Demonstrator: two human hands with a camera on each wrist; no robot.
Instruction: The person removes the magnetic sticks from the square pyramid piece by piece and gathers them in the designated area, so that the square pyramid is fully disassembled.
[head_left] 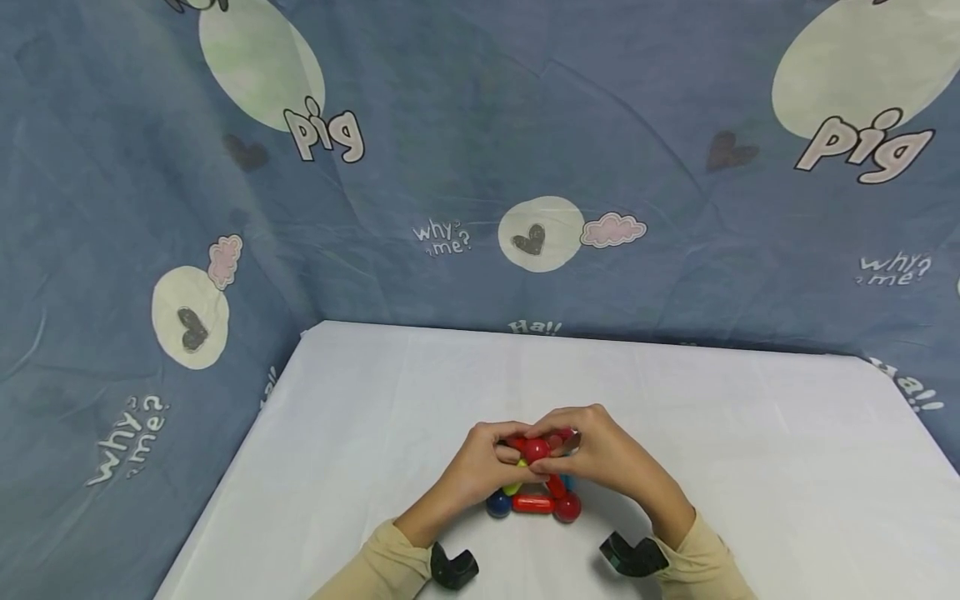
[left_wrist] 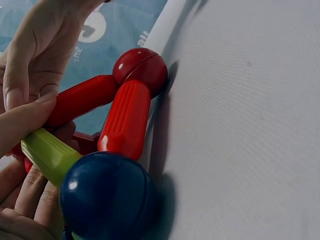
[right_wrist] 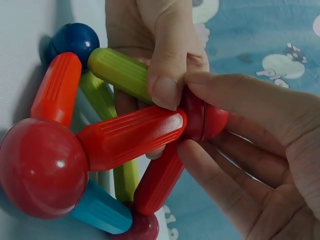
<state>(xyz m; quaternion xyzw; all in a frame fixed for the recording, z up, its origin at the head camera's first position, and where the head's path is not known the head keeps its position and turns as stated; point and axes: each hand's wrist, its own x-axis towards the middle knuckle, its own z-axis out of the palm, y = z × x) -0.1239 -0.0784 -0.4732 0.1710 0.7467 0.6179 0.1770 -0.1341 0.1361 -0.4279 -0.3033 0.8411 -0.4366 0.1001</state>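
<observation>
Head view, fingers (head_left: 564,418) pinching red ball (head_left: 536,451), white table (head_left: 712,433), blue backdrop (head_left: 420,100)

L forearm (head_left: 429,512) & R forearm (head_left: 664,507) angle inward fr. bottom, elbows out of view. L hand (head_left: 483,458) & R hand (head_left: 603,447) nearly meet. L thumb (right_wrist: 167,75) straight-ish, L fingers (left_wrist: 32,197) bent opp. it; R thumb + forefinger pinch, other R fingers loosely bent.
</observation>
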